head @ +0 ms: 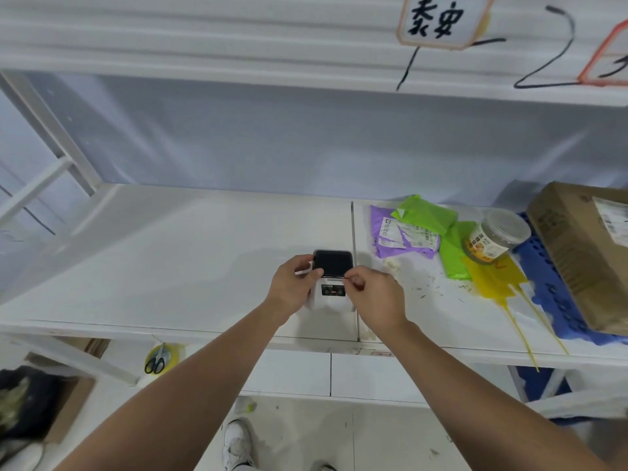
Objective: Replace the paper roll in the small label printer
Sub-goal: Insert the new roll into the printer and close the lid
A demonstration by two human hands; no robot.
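Observation:
A small white label printer stands near the front edge of the white shelf. Its dark lid is tilted up and back. My left hand grips the printer's left side, thumb at the lid's lower left corner. My right hand is at the printer's right side, with fingertips pinched at the lid's lower right corner. The paper roll is hidden; I cannot tell whether one sits inside.
To the right lie purple, green and yellow mailer bags, a plastic jar on its side, a blue crate and a cardboard box. Scissors hang below the shelf edge. An upper shelf hangs overhead.

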